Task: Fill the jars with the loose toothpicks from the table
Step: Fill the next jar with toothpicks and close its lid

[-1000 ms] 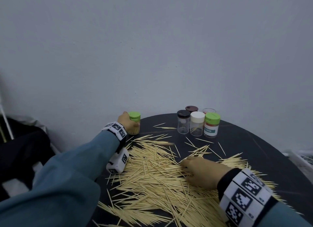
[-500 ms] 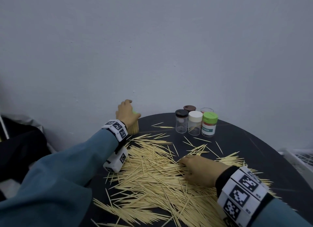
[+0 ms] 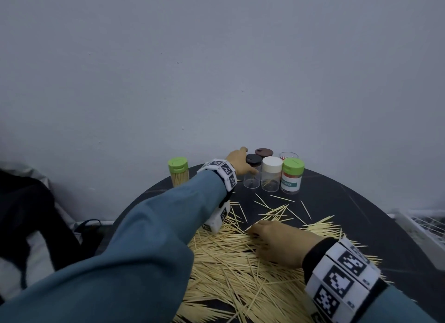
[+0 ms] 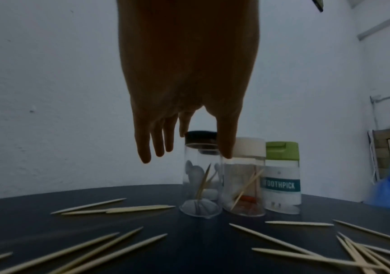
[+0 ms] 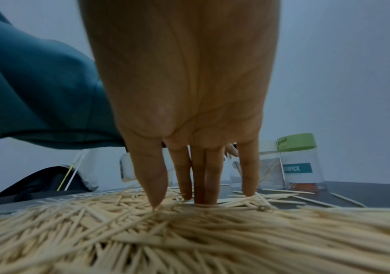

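Note:
Loose toothpicks [image 3: 228, 262] lie in a broad heap on the round dark table [image 3: 349, 214]. My right hand [image 3: 272, 238] rests on the heap with straight fingers, whose fingertips [image 5: 203, 200] press into the sticks. My left hand [image 3: 243, 165] reaches over a black-lidded clear jar [image 3: 252, 175]. The thumb [image 4: 225, 146] lies against the jar's right side and the other fingers hang straight to its left. That jar [image 4: 201, 176] holds only a couple of sticks. A green-lidded jar [image 3: 178, 175] packed with toothpicks stands alone at the table's left edge.
Beside the black-lidded jar stand a white-lidded jar [image 3: 272, 175] and a green-lidded labelled jar [image 3: 291, 178]. A brown-lidded jar [image 3: 263, 151] and another clear one [image 3: 287, 155] stand behind, near the wall. A dark bag [image 3: 29, 214] lies to the left and a white wire rack [image 3: 421, 228] to the right.
My left hand has let go of the full green-lidded jar at the left edge and swung right to the black-lidded jar. My right hand has stayed on the heap.

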Tool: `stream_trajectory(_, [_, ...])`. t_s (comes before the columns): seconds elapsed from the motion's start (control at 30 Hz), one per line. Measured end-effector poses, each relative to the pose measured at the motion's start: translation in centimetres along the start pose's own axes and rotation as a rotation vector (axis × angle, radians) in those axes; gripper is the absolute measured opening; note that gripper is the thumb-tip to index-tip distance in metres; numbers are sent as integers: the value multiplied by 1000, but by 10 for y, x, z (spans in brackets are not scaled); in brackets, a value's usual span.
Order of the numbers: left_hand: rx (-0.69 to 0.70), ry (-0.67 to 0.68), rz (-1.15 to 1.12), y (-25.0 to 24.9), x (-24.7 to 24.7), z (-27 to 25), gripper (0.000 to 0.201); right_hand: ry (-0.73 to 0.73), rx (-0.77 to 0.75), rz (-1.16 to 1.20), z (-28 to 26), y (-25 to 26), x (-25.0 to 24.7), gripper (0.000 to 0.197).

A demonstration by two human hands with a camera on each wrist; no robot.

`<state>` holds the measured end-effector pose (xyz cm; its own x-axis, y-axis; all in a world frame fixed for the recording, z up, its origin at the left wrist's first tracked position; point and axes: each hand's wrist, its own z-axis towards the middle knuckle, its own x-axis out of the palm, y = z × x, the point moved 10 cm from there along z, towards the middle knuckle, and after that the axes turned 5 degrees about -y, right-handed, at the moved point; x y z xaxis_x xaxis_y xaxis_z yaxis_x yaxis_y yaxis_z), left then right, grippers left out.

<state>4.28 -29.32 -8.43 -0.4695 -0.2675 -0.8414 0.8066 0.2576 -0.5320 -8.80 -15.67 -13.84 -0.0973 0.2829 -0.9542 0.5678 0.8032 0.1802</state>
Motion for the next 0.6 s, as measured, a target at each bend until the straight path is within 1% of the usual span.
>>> stream_trajectory(0.07, [-4, 8, -1, -1, 6, 2, 76, 2, 1, 5, 1, -1, 0, 47])
stream_trajectory(0.23, [-2, -28, -13, 0, 9, 4, 66, 0, -6, -7, 2, -1, 1, 48])
stream_trajectory(0.33, [2, -44, -35, 1, 6, 2, 63, -4, -9, -19, 2, 0, 0, 48])
stream_trajectory(0.47, [19, -116, -123, 0, -12, -3, 57, -4, -16, -33, 2, 1, 0, 48])
stream_trajectory(0.6, [69, -218, -251, -11, -45, -19, 51, 1, -14, -35, 0, 2, 0, 48])
